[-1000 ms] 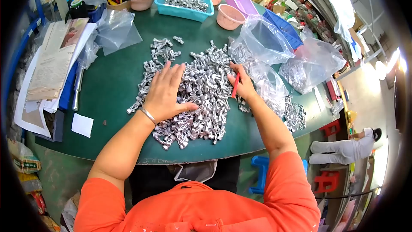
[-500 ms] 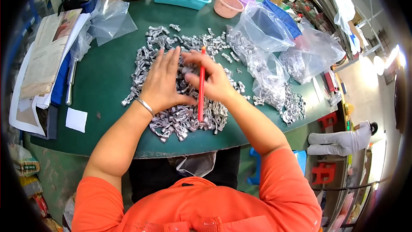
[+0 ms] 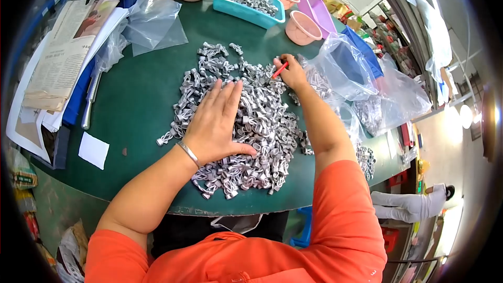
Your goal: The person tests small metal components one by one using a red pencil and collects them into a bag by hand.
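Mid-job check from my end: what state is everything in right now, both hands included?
Left hand: open, fingers together, thumb out, over the pile.
Right hand: closed on the slim red stick.
Slim red stick: held, tilted.
Pile of small silver metal pieces: loose, heaped unevenly.
Turquoise plastic tray: upright, holding metal pieces.
Printed newspaper: folded, lying on papers.
Small white paper: flat.

Small silvery metal pieces (image 3: 262,126) lie heaped loosely.
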Demonstrator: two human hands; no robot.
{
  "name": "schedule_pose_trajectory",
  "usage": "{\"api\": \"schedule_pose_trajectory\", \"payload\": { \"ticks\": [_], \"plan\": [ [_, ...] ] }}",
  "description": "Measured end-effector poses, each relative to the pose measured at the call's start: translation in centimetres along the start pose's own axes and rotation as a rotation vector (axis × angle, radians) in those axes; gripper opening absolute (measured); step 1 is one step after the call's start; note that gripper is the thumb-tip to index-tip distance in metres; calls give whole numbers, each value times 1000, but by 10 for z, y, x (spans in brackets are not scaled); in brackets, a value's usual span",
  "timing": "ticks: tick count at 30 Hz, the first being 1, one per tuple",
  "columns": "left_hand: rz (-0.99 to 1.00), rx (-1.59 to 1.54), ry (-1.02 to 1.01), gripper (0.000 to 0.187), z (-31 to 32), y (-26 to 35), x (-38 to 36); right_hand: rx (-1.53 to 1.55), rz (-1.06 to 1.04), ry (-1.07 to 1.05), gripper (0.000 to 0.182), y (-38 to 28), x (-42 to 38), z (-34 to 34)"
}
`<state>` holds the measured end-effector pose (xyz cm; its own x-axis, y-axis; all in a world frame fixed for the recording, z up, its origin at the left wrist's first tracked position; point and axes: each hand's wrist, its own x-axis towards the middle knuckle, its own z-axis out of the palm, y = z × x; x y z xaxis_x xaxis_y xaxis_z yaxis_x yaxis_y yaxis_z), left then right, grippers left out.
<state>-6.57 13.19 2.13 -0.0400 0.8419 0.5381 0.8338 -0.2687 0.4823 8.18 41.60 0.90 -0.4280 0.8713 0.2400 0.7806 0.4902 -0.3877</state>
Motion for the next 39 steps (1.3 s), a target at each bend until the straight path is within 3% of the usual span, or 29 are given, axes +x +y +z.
{"api": "schedule_pose_trajectory", "payload": {
  "ticks": [3, 6, 8, 10, 12, 14, 16, 18, 19, 20, 23, 25, 28, 33, 36, 39],
  "plan": [
    [-5, -26, 10, 128, 1, -1, 0, 440, -220, -89, 33, 13, 1, 20],
    [-16, 9, -19, 129, 1, 0, 1, 541, -265, -246, 24, 8, -16, -3],
    [4, -13, -5, 129, 2, 0, 1, 823, -74, -292, 18, -11, -37, -10],
    [-29, -11, -18, 131, 2, 2, 1, 1042, -203, -352, 17, -33, -58, -17],
    [-41, 16, -31, 132, 1, 3, 1, 939, -255, -298, 16, -52, -79, -35],
    [-33, 3, -31, 133, 3, 3, 1, 863, -522, -295, 17, -73, -97, -51],
    [-13, 23, -41, 133, 3, 2, 0, 609, -599, -274, 19, -89, -124, -56],
    [-48, 13, -60, 130, 2, 3, 1, 604, -744, -156, 22, -101, -141, -65],
    [-31, 14, -50, 129, 2, 2, 1, 851, -663, -166, 21, -98, -147, -63],
    [-21, 11, -41, 129, 2, 2, -1, 811, -616, -97, 19, -88, -145, -67],
    [-37, 23, -38, 126, 2, 3, 0, 386, -354, 133, 9, -28, -123, -86],
    [-37, 15, -36, 126, 2, 1, 0, 260, -214, 7, 8, 16, -112, -98],
    [-29, 27, -30, 126, 4, 1, 0, -205, -302, -117, 12, 44, -119, -96],
    [-51, 31, -40, 122, 5, 1, -1, 6, -402, -162, 15, 52, -135, -90],
    [-41, 15, -29, 118, 6, 0, 0, 304, -386, -105, 21, 9, -164, -144],
    [-68, 24, -43, 117, 8, 0, -1, 392, -378, 5, 24, -8, -207, -211]
  ]
}}
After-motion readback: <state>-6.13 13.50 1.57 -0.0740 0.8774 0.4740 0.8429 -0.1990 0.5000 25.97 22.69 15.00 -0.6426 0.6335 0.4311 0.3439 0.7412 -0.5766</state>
